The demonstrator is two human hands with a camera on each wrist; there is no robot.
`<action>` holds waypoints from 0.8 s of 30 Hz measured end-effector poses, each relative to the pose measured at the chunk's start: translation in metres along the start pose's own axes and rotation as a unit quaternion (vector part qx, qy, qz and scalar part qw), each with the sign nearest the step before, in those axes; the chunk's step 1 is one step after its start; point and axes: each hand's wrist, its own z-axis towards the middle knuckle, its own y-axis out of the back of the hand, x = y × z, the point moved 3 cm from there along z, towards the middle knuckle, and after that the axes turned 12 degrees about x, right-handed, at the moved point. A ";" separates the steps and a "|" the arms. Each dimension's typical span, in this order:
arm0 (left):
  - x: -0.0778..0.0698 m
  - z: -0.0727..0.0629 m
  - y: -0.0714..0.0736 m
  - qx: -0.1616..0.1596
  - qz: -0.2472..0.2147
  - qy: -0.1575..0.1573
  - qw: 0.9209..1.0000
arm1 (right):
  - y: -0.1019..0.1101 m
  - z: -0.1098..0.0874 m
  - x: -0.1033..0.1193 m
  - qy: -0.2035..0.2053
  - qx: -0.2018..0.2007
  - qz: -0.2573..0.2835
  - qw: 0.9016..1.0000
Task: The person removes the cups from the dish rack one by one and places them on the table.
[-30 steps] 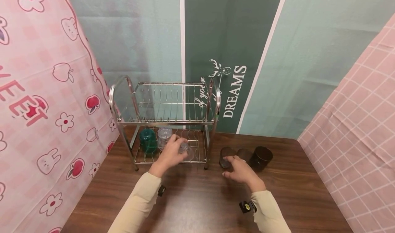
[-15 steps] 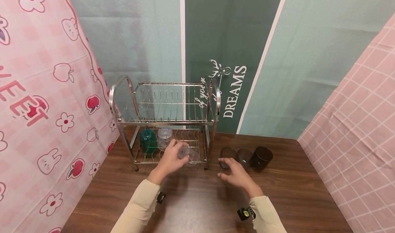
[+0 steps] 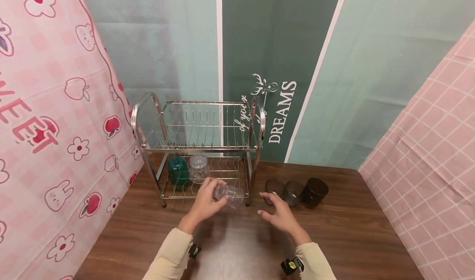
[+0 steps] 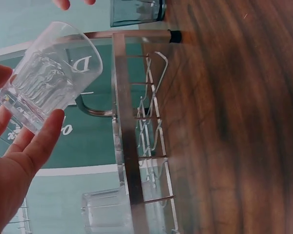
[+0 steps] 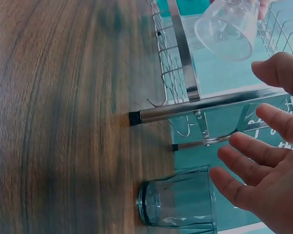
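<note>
My left hand (image 3: 206, 203) pinches the base of a clear cup (image 3: 234, 196), which tilts with its mouth toward the right, just in front of the rack's lower shelf. In the left wrist view the thumb and fingertips hold the clear cup (image 4: 53, 73) near its thick bottom. My right hand (image 3: 278, 213) is held apart from it, fingers spread and holding nothing. Nearest to that hand on the table is a smoky dark cup (image 3: 273, 187). In the right wrist view a bluish see-through cup (image 5: 178, 200) stands below the fingers.
A two-tier metal dish rack (image 3: 200, 150) stands at the left. On its lower shelf sit an upside-down teal cup (image 3: 178, 172) and another clear cup (image 3: 199, 168). A second smoky cup (image 3: 294, 192) and a near-black cup (image 3: 314, 191) stand at the right on the wooden table (image 3: 237, 247).
My left hand has drawn the clear cup toward me from the rack's lower shelf and tipped it. My right hand has left the smoky cup and shifted left and nearer me.
</note>
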 end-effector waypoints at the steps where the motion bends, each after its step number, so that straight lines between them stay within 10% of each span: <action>1: 0.000 -0.001 -0.001 -0.001 -0.003 0.003 1.000 | -0.001 0.000 0.000 -0.001 -0.002 0.007 1.000; 16: 0.000 -0.010 -0.016 0.008 -0.167 0.010 0.986 | 0.001 -0.002 0.041 -0.016 -0.007 0.124 0.992; 24: -0.022 -0.015 -0.010 0.020 -0.270 -0.013 0.963 | -0.019 0.004 0.029 0.039 -0.006 0.267 0.963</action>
